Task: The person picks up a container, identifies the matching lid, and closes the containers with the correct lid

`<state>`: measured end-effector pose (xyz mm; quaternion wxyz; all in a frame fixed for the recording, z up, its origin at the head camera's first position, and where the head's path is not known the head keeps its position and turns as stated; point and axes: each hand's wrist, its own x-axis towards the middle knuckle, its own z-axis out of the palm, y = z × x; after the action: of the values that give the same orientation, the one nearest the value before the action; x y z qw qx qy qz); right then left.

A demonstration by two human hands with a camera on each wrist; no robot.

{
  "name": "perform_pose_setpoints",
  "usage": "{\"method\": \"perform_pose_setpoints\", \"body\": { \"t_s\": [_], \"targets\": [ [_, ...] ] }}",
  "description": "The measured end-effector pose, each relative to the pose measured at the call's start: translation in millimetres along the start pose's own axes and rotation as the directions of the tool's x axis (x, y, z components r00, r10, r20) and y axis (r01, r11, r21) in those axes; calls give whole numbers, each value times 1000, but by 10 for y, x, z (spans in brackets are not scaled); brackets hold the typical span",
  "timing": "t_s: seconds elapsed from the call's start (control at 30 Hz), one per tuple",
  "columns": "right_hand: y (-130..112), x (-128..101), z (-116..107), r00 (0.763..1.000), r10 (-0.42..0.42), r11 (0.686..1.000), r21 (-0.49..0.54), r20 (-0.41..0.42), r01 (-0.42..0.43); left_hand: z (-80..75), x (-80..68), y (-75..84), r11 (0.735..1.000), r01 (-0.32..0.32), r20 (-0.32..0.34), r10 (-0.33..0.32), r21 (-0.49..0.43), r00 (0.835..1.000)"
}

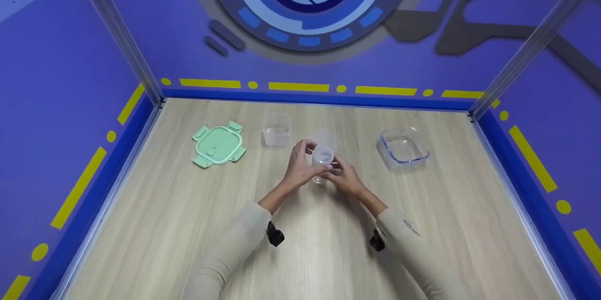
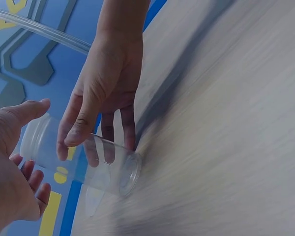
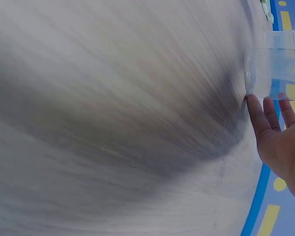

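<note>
Going left to right: mint lid (image 1: 219, 145) at 10 o'clock, small tub (image 1: 276, 134), then the clear jar (image 1: 323, 159) dead centre on the table (image 1: 188, 225). Left hand (image 1: 300, 164) and right hand (image 1: 345, 177) both curl loosely round it, I think. Looks light, stiff, slick; grab the sides. Glass dish (image 1: 403, 146) at 2 o'clock.

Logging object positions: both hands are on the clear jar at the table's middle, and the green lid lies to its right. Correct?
Not quite. The head view shows the green lid left of the clear jar, not right. Both hands, left hand and right hand, are on the jar mid-table.
</note>
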<state>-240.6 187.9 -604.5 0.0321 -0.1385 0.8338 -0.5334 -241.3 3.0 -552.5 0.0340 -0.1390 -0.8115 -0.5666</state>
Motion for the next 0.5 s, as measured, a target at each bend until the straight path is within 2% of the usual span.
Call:
{"method": "perform_pose_setpoints", "body": {
  "t_s": [0.2,0.33,0.5],
  "targets": [
    [0,-7,11,1000,17,1000,18,4,-17,2,1,-11,1000,-1,-10,1,-8,1000],
    [1,-18,4,999,32,999,24,4,-32,-3,4,-19,1000,3,12,-3,-17,1000],
    [8,-30,-5,1000,7,999,49,21,-8,-33,27,-70,999,-34,57,35,-29,998]
  ]
}}
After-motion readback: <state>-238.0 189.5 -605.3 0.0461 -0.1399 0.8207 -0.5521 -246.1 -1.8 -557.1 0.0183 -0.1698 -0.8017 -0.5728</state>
